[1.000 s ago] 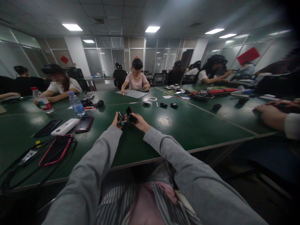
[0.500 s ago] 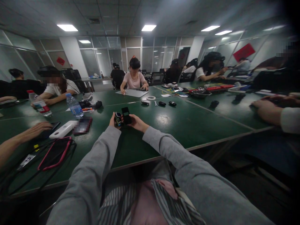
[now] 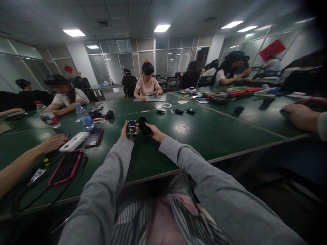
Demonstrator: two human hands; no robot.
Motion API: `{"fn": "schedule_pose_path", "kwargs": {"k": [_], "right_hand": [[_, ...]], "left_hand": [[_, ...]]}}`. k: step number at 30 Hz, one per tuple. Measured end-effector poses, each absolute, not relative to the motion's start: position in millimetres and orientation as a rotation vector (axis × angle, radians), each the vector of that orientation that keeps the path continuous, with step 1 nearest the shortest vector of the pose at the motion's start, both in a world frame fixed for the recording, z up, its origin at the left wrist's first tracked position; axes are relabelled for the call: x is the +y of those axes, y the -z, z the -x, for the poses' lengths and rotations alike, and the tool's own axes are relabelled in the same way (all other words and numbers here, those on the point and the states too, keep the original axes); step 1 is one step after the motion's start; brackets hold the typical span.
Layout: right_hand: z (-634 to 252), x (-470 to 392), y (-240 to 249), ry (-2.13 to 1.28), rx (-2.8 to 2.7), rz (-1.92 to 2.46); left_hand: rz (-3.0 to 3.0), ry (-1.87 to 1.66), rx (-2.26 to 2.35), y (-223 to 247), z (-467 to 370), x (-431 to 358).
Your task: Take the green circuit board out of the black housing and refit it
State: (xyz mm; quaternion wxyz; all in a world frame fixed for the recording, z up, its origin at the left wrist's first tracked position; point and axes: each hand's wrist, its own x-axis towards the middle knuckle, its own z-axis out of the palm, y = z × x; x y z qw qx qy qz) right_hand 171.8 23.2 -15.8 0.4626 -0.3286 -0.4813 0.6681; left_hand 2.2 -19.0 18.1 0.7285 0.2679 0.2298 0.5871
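My left hand [image 3: 125,130] grips a small circuit board with a little screen [image 3: 132,125] on its upper part. Just to the right, my right hand [image 3: 156,132] holds a black case piece [image 3: 143,126], its fingers wrapped round the right side. Board and case are side by side above the green table [image 3: 194,136]. Whether the two touch is hard to tell. Beyond my hands lie a white ring [image 3: 166,105], a small wrench [image 3: 172,111] and several black oval objects [image 3: 179,111].
To the left are two bottles [image 3: 84,116], a white device [image 3: 73,142], a phone [image 3: 93,137], a pink-edged case [image 3: 66,167] and another person's hand [image 3: 55,143]. Another person's hand [image 3: 300,114] rests at the far right. Across the table sits a person [image 3: 147,83].
The black case piece has moved a little right, away from the circuit board, and turned. The board's screen now faces me more. The whole view has shifted slightly.
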Motion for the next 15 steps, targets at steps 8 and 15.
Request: {"fn": "schedule_pose_path", "kwargs": {"k": [8,15], "right_hand": [[-173.8,24.1,17.9,-1.274,-1.469,1.038],[-173.8,22.1,19.1,-1.171,-1.753,0.968]], "left_hand": [[-0.551,-1.343,0.434,-20.2,12.6,-14.9],[-0.514,-1.415,0.377,-19.6,26.7,-12.1]]}}
